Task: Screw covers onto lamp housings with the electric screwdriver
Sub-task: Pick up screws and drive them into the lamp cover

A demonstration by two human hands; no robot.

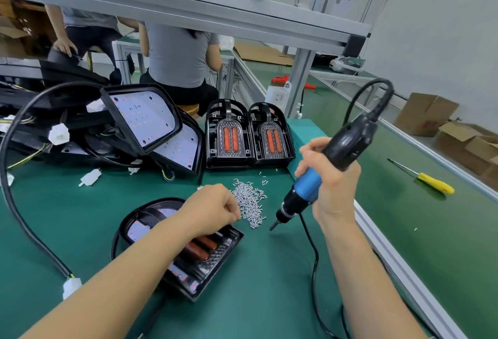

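Two bare hands work over the green bench: the right hand (332,177) grips the electric screwdriver (320,171), bit tilted down-left, clear of the mat. The left hand (213,208), fingers bunched, reaches the screw pile (249,200), apparently pinching one, above the lamp housing (186,252) with its cover (204,251) seated.

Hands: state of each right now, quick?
Left hand: fingers pinched at the edge of the screw pile; whether it holds a screw cannot be told.
Right hand: closed around the electric screwdriver, bit pointing down at the mat.
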